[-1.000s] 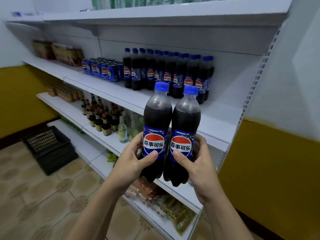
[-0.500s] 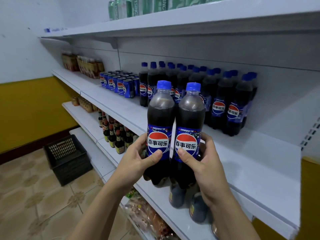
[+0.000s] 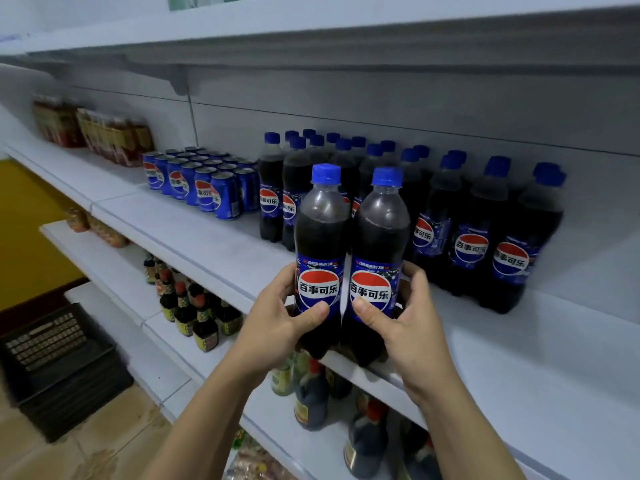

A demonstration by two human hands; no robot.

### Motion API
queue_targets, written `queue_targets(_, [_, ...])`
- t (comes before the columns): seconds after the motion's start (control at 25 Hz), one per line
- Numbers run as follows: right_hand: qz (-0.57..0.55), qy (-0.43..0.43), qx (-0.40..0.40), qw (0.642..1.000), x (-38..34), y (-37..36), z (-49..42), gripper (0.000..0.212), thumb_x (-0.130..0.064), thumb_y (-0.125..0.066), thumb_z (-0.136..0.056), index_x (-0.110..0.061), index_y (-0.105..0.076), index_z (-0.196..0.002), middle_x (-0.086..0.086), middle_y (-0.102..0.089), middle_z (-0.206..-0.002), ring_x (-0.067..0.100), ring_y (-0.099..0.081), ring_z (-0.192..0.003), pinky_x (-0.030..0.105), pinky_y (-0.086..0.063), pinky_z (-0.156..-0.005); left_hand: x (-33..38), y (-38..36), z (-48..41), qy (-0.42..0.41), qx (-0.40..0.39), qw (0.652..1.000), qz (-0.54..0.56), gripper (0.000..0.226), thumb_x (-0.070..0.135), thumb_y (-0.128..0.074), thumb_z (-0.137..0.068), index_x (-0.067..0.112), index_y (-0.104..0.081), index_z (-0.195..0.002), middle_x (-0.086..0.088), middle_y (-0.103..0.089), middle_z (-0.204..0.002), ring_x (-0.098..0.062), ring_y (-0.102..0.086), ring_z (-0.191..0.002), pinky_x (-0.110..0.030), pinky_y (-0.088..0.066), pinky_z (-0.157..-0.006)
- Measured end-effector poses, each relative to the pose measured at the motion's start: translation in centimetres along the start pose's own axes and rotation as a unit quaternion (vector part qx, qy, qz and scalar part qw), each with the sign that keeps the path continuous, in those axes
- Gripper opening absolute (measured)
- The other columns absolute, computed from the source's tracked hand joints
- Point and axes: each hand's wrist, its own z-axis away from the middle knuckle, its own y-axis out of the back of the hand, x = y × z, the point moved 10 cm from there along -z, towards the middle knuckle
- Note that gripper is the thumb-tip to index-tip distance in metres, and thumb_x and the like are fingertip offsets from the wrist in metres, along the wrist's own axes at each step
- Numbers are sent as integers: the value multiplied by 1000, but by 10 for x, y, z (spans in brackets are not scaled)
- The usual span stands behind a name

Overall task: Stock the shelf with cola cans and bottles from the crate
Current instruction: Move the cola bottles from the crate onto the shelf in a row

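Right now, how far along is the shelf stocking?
Done: a block of cola cans and rows of cola bottles stand on the shelf. In hand: the left hand grips the left-hand bottle, the right hand the right-hand bottle, both at the shelf's front edge, not yet set down. Left: placing these two; the crate on the floor hides its contents from here.

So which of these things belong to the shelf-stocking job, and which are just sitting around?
Job: left hand and right hand; left-hand bottle; right-hand bottle; stocked cola bottles; cola cans; shelf; black crate.
Just there: sauce bottles on the lower shelf; jars far left.
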Motion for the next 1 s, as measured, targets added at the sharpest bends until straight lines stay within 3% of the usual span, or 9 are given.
queue_targets(0.16, [20, -17, 62, 998, 22, -25, -42, 63, -9, -77, -80, -39, -44, -125, -13, -64, -116, 3, -66, -101, 43, -57, -88, -22, 28, -61, -2, -45, 999, -28, 56, 7, -71, -86, 27, -51, -135, 10, -67, -122, -6, -63, -112, -27, -54, -91])
queue_targets(0.36, [63, -12, 129, 990, 36, -40, -82, 69, -8, -78, -78, -49, -43, -120, -17, -65, -116, 3, -63, -107, 46, -55, -94, -39, 44, -123, -14, -100, 992, -72, 62, 7, -74, -84, 35, -46, -132, 22, -64, -116, 11, -60, -103, -5, -47, -79])
queue_targets(0.44, [87, -16, 130, 988, 40, -44, -93, 73, -8, -79, -77, -52, -41, -123, -19, -65, -117, 6, -63, -109, 49, -55, -92, -41, 46, -138, -27, -111, 985, -126, 63, 15, -75, -83, 38, -41, -132, 30, -60, -111, 16, -57, -101, -3, -46, -76])
queue_targets(0.52, [118, -32, 122, 985, 46, -48, -97, 78, -9, -79, -78, -50, -37, -130, -22, -62, -119, 6, -62, -110, 49, -57, -89, -41, 50, -148, -39, -105, 974, -195, 63, 29, -76, -82, 36, -40, -134, 28, -58, -114, 7, -58, -106, -9, -47, -80])
queue_targets(0.6, [147, -49, 131, 979, 51, -49, -98, 84, -10, -80, -77, -51, -32, -133, -23, -58, -122, 10, -60, -114, 48, -58, -87, -37, 54, -158, -62, -86, 952, -287, 65, 43, -74, -80, 29, -41, -134, 14, -60, -123, -11, -58, -113, -25, -49, -87])
queue_targets(0.68, [168, -55, 149, 973, 53, -47, -101, 87, -12, -81, -77, -54, -29, -134, -20, -57, -125, 13, -59, -116, 49, -57, -89, -37, 53, -168, -64, -78, 920, -379, 63, 54, -70, -78, 24, -44, -128, 4, -60, -124, -21, -59, -111, -34, -50, -84])
queue_targets(0.88, [218, -53, 184, 957, 58, -41, -122, 82, -15, -82, -74, -58, -33, -124, -12, -59, -125, 14, -60, -114, 48, -55, -93, -34, 45, -188, -49, -73, 860, -504, 61, 61, -64, -80, 12, -49, -113, -7, -66, -110, -30, -64, -100, -34, -47, -72])
queue_targets(1.0, [228, -54, 196, 952, 59, -38, -136, 78, -18, -86, -68, -58, -39, -116, -12, -62, -123, 14, -61, -111, 46, -54, -94, -24, 39, -200, -101, -58, 817, -564, 63, 63, -67, -77, 6, -56, -102, -8, -69, -96, -28, -68, -87, -28, -40, -60])
